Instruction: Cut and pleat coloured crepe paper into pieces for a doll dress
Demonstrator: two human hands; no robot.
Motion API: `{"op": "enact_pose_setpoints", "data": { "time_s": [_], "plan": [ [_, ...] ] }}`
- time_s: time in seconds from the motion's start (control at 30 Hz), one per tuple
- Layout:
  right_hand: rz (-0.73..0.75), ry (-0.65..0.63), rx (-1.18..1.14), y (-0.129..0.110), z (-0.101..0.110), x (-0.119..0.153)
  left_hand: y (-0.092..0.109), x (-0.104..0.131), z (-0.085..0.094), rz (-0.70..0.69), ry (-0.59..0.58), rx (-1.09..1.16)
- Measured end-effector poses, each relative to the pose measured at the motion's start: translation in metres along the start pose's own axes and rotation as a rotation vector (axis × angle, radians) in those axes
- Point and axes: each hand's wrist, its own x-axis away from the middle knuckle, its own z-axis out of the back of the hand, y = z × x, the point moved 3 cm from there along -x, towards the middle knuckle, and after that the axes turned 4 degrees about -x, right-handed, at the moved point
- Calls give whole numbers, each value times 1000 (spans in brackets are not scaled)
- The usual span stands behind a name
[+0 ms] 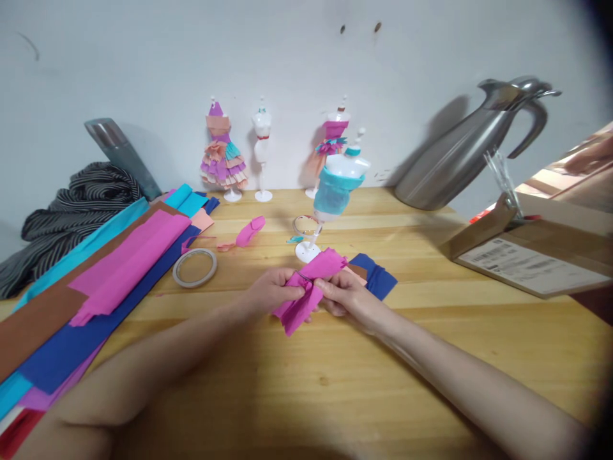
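Note:
A piece of magenta crepe paper (pixel 328 262) is gathered at its middle between my two hands, flaring out above and below the pinch. My left hand (pixel 280 287) grips it from the left, with a thin dark strand or tie showing near the fingertips. From the right, my right hand (pixel 347 294) pinches the same gather between thumb and fingers. Just behind them stands a small white mannequin (pixel 352 165) wrapped in turquoise paper (pixel 331 191). Dark blue paper (pixel 376 275) lies on the table beyond my right hand.
Stacked crepe paper sheets (pixel 138 255) cover the left side beside a tape roll (pixel 195 268). Along the wall stand dressed mannequins (pixel 223 153) and a bare one (pixel 262 150). A metal jug (pixel 460 140) and a cardboard box (pixel 536 249) occupy the right. A pink scrap (pixel 250 231) lies mid-table.

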Motion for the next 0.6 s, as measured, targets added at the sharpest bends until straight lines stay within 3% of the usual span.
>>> {"op": "enact_pose_setpoints", "data": {
  "time_s": [0.13,0.27,0.33,0.37,0.47,0.6],
  "plan": [
    [-43,14,-40,0,-1,0,2,0,2,-2,14,-107],
    [-135,-45,21,-8,0,4,29,11,15,-55,-112,-558],
    [-132,-83,113,-16,2,6,44,18,29,-58,-210,-777],
    [-107,-95,165,-20,3,6,51,20,39,-59,-188,-852],
    [49,-66,417,-31,4,5,63,24,70,-48,-15,-1034],
    [218,89,1016,-32,4,1,66,29,87,11,-10,-1181]
  ]
}}
